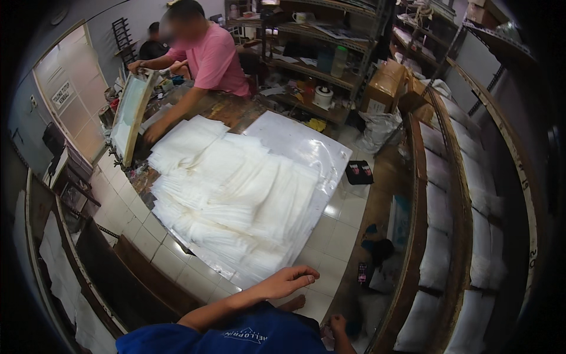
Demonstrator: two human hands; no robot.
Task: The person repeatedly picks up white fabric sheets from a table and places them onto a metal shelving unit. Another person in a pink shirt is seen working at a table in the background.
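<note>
Left hand: fingers loosely spread, palm down, holding nothing; it hovers just off the near corner of the white sheets, not touching them. Right hand: low, right of the sheets' near corner, mostly cut off; cannot tell how far open or whether it grips anything.

The sheets lie fanned in overlapping rows on a glossy white board. Right of the sheets, on the tiled floor, a small black pack. Beyond the sheets' far left end, a person in a pink shirt leans over a framed printing screen. Behind the sheets, cluttered shelving.
</note>
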